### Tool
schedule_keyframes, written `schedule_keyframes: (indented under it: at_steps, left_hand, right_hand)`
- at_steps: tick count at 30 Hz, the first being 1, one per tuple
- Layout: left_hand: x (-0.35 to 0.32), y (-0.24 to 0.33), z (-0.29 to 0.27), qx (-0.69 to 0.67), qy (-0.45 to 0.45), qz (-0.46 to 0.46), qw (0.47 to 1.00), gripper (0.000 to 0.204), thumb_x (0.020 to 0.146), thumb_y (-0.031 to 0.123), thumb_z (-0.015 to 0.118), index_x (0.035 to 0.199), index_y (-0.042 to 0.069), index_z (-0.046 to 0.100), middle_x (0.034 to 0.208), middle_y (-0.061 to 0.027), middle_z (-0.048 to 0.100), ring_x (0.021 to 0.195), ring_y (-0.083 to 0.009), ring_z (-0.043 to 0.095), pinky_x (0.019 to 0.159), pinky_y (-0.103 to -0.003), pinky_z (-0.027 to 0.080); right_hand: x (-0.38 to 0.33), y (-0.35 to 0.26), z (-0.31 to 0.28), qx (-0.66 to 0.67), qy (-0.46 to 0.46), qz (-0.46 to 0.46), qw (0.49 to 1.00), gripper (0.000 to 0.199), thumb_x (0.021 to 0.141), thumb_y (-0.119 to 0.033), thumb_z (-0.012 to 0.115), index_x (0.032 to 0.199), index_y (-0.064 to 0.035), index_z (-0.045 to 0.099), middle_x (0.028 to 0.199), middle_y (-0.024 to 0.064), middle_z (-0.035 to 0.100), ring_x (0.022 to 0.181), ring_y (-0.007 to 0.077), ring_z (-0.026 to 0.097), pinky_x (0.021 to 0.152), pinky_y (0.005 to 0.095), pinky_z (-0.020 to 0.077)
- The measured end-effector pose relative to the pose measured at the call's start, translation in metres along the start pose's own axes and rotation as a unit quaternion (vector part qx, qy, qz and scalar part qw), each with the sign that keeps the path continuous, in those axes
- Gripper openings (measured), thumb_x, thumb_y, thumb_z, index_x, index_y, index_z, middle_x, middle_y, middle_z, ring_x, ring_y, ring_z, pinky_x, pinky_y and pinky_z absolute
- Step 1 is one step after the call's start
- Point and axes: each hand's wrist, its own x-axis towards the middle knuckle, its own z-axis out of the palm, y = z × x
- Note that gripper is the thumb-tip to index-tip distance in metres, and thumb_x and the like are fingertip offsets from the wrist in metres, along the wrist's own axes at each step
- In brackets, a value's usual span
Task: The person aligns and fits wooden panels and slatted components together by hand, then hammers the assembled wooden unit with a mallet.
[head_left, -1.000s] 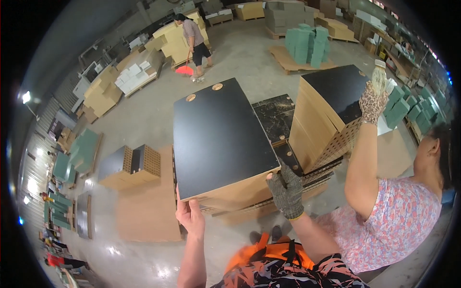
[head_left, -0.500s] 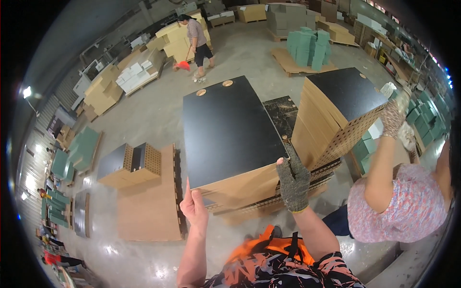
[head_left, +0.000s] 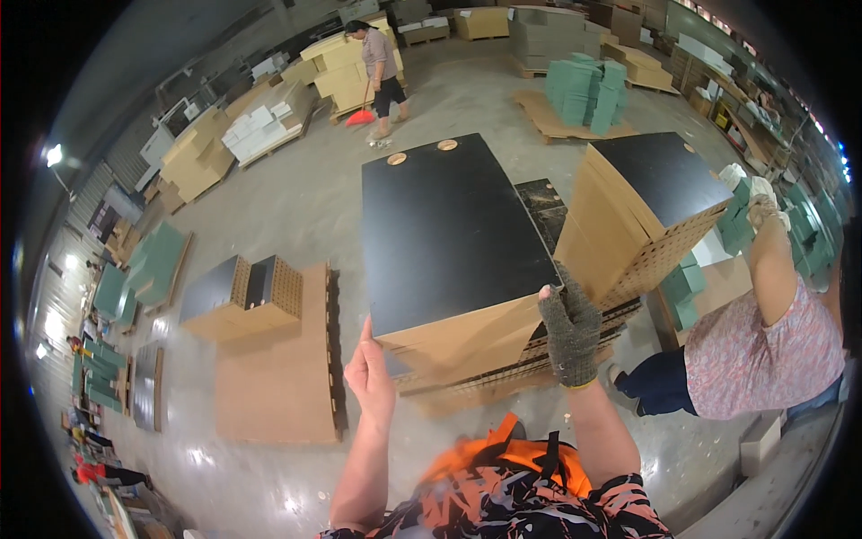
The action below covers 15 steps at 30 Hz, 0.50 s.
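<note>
A stack of black-topped panels [head_left: 458,234] with tan edges lies in front of me, with two round holes near its far edge. My bare left hand [head_left: 369,373] is at its near left corner, index finger along the edge and the other fingers curled. At the near right corner, my right hand [head_left: 571,337], in a grey knit glove with a bare thumb tip, is closed on the edge. The thumb shows on top; the fingers beneath are hidden. More panels with hole-patterned edges lie under this stack.
A taller black-topped stack [head_left: 660,180] stands to the right, beside a co-worker in a patterned shirt [head_left: 763,359]. On the left, smaller panel stacks [head_left: 242,296] rest on a cardboard-covered pallet [head_left: 278,386]. Farther off, a person sweeps with a red dustpan [head_left: 361,118] near stacked boards.
The view has shifted a little, so the stack sits farther right. Both my hands stay at its near corners. The co-worker's gloved hands have moved away past the taller stack's right edge.
</note>
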Motion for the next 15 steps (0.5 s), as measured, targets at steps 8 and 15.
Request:
schedule_keyframes:
  at_steps: [8, 15]
  left_hand:
    - [-0.008, 0.002, 0.005, -0.016, -0.089, -0.004, 0.996, 0.045, 0.078, -0.002, 0.069, 0.12, -0.006, 0.056, 0.104, -0.0089, 0.069, 0.093, -0.0117, 0.06, 0.092, -0.026, 0.044]
    - [-0.01, 0.003, 0.01, 0.04, -0.048, 0.016, 0.998, 0.031, 0.078, 0.001, 0.073, 0.107, 0.0, 0.063, 0.089, -0.0068, 0.072, 0.079, -0.0068, 0.061, 0.073, -0.024, 0.05]
  right_hand:
    - [-0.011, 0.038, -0.017, 0.107, -0.134, 0.043, 0.984, 0.066, 0.077, 0.002, 0.073, 0.135, 0.0016, 0.043, 0.111, 0.0065, 0.06, 0.098, 0.013, 0.058, 0.083, 0.0261, 0.0513]
    - [-0.015, 0.045, -0.011, 0.049, -0.121, 0.065, 0.989, 0.065, 0.075, 0.005, 0.073, 0.133, 0.0018, 0.044, 0.113, 0.0075, 0.058, 0.099, 0.0144, 0.057, 0.085, 0.0287, 0.0511]
